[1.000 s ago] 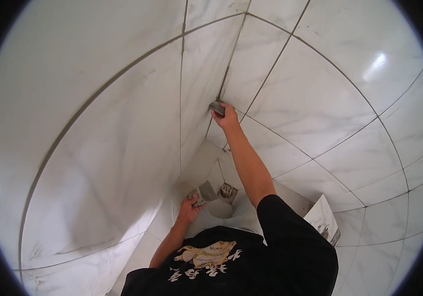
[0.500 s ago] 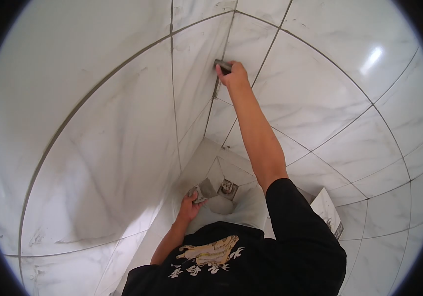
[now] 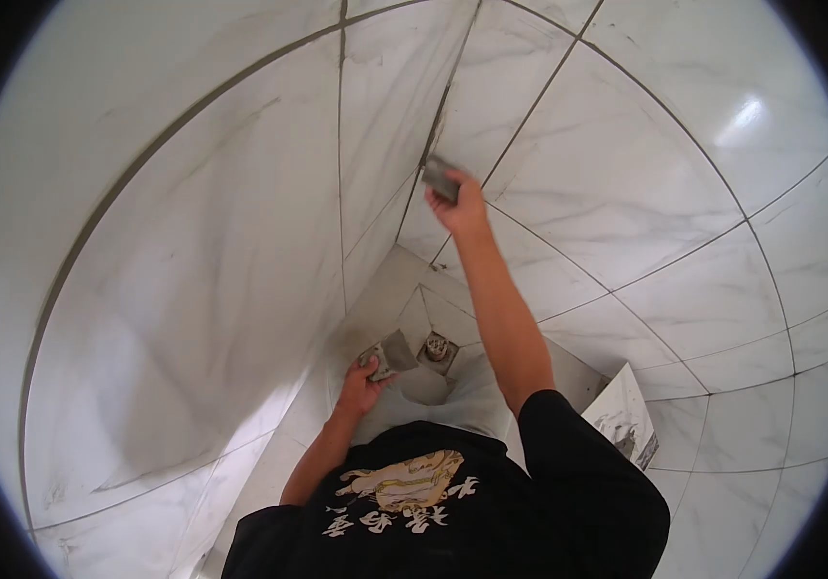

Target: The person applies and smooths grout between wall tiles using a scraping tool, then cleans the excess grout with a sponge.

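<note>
Right hand [image 3: 459, 203] lowered, gripping flat grey block [image 3: 440, 179] (blurred), left hand [image 3: 360, 390] gripping smeared plate [image 3: 396, 353]

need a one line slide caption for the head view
Right hand holding a dark tool near the tiled wall corner, left hand holding a flat grey plate lower down.

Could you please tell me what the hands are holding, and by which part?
The left hand holds a smeared grey plate by its near-left edge; the right hand holds a blurred grey flat tool by its near-right side.
</note>
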A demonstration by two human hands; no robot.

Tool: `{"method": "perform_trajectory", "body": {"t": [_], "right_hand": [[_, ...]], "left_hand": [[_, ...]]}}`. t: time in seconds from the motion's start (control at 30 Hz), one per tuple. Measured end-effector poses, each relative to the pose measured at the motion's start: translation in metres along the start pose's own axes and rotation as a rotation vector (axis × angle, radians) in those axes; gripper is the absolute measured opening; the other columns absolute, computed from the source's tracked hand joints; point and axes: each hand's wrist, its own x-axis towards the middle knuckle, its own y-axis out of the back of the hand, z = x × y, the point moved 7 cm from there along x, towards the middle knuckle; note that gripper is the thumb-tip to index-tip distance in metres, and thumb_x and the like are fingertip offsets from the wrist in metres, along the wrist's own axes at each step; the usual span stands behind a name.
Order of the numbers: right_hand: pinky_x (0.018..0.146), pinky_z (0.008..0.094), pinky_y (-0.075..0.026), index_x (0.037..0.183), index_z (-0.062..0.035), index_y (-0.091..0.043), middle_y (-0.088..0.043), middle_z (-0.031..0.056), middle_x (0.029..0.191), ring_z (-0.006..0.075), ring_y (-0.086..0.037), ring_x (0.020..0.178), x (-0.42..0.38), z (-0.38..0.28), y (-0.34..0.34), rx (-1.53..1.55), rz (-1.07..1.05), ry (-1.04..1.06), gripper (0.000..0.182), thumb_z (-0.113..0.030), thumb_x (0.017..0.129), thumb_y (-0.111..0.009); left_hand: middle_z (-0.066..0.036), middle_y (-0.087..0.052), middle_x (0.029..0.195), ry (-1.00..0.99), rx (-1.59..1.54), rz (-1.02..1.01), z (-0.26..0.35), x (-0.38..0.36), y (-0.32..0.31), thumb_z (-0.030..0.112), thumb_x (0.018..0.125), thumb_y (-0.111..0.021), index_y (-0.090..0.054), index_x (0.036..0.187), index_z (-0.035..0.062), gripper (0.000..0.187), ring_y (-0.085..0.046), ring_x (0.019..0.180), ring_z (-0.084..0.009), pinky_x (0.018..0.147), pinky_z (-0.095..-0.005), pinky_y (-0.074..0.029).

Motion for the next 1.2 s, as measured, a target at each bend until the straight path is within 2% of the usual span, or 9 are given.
{"method": "perform_trajectory", "body": {"t": [0.03, 0.1, 0.37, 0.5, 0.67, 0.93, 1.0, 1.13, 1.2], "right_hand": [[0.069, 0.0432, -0.054, 0.111, -0.0013, -0.050, -0.057, 0.0168, 0.103, 0.0317, -0.058, 0.089, 0.019, 0.025, 0.025, 0.024, 0.054, -0.105, 0.027, -0.008, 0.086, -0.056], [0.069, 0.0424, -0.053, 0.111, -0.0014, -0.050, -0.057, 0.0170, 0.103, 0.0315, -0.058, 0.088, 0.045, 0.049, 0.048, 0.079, 0.068, -0.109, 0.027, -0.009, 0.086, -0.056], [0.067, 0.0418, -0.053, 0.110, 0.0004, -0.050, -0.056, 0.0180, 0.105, 0.0310, -0.057, 0.088, 0.072, 0.062, 0.037, 0.201, 0.090, -0.072, 0.025, -0.010, 0.088, -0.056], [0.068, 0.0422, -0.054, 0.111, 0.0013, -0.049, -0.055, 0.0190, 0.107, 0.0321, -0.057, 0.089, 0.070, 0.050, 0.027, 0.214, 0.121, -0.077, 0.024, -0.009, 0.089, -0.054], [0.071, 0.0420, -0.056, 0.114, 0.0028, -0.047, -0.051, 0.0205, 0.114, 0.0333, -0.053, 0.098, 0.064, 0.016, -0.007, 0.250, 0.010, -0.016, 0.026, -0.007, 0.090, -0.051], [0.076, 0.0445, -0.057, 0.116, 0.0041, -0.045, -0.046, 0.0217, 0.119, 0.0359, -0.050, 0.104, 0.011, -0.064, -0.101, 0.307, 0.056, 0.084, 0.028, -0.005, 0.090, -0.049], [0.075, 0.0451, -0.057, 0.116, 0.0046, -0.046, -0.047, 0.0213, 0.118, 0.0363, -0.051, 0.102, 0.017, -0.084, -0.125, 0.294, -0.160, 0.087, 0.028, -0.004, 0.090, -0.049], [0.077, 0.0437, -0.056, 0.114, 0.0045, -0.049, -0.051, 0.0196, 0.115, 0.0342, -0.054, 0.100, -0.029, -0.102, -0.140, 0.263, -0.073, 0.132, 0.027, -0.004, 0.089, -0.052], [0.078, 0.0420, -0.053, 0.112, 0.0026, -0.052, -0.056, 0.0167, 0.109, 0.0305, -0.056, 0.099, -0.065, -0.126, -0.152, 0.174, -0.503, 0.286, 0.026, -0.005, 0.088, -0.057]], "left_hand": [[-0.012, -0.057, 0.128, 0.003, 0.007, -0.023, -0.002, 0.004, 0.005, 0.011, 0.097, -0.054, -0.044, 0.132, 0.0032, 0.038, -0.059, 0.116, -0.0294, 0.095, -0.0511, -0.053], [-0.012, -0.056, 0.129, 0.007, 0.022, -0.045, -0.003, 0.006, 0.010, 0.012, 0.097, -0.054, -0.044, 0.133, 0.0035, 0.038, -0.058, 0.116, -0.0295, 0.095, -0.0512, -0.053], [-0.012, -0.057, 0.128, -0.011, -0.008, -0.052, -0.001, 0.007, 0.008, 0.013, 0.098, -0.054, -0.043, 0.134, 0.0027, 0.040, -0.058, 0.116, -0.0294, 0.096, -0.0500, -0.052], [-0.012, -0.057, 0.128, 0.026, -0.025, -0.048, -0.002, 0.002, 0.003, 0.013, 0.098, -0.054, -0.043, 0.134, 0.0026, 0.040, -0.059, 0.116, -0.0289, 0.095, -0.0496, -0.052], [-0.012, -0.057, 0.128, -0.037, 0.024, -0.108, 0.001, 0.003, 0.000, 0.013, 0.097, -0.056, -0.043, 0.134, 0.0024, 0.041, -0.059, 0.115, -0.0284, 0.094, -0.0487, -0.053], [-0.012, -0.059, 0.125, -0.030, 0.027, -0.070, -0.001, -0.001, 0.001, 0.015, 0.095, -0.058, -0.046, 0.132, 0.0012, 0.041, -0.061, 0.112, -0.0289, 0.095, -0.0480, -0.053], [-0.013, -0.060, 0.124, -0.018, 0.023, -0.042, -0.003, -0.002, 0.007, 0.015, 0.095, -0.058, -0.047, 0.131, 0.0007, 0.040, -0.061, 0.112, -0.0290, 0.095, -0.0478, -0.053], [-0.014, -0.061, 0.122, -0.065, 0.105, -0.085, -0.002, -0.001, 0.006, 0.014, 0.095, -0.058, -0.048, 0.129, -0.0008, 0.039, -0.062, 0.110, -0.0293, 0.094, -0.0474, -0.054], [-0.014, -0.061, 0.122, -0.102, 0.107, -0.128, 0.003, 0.002, -0.003, 0.014, 0.094, -0.058, -0.049, 0.129, -0.0012, 0.039, -0.062, 0.110, -0.0293, 0.094, -0.0474, -0.054]]}}
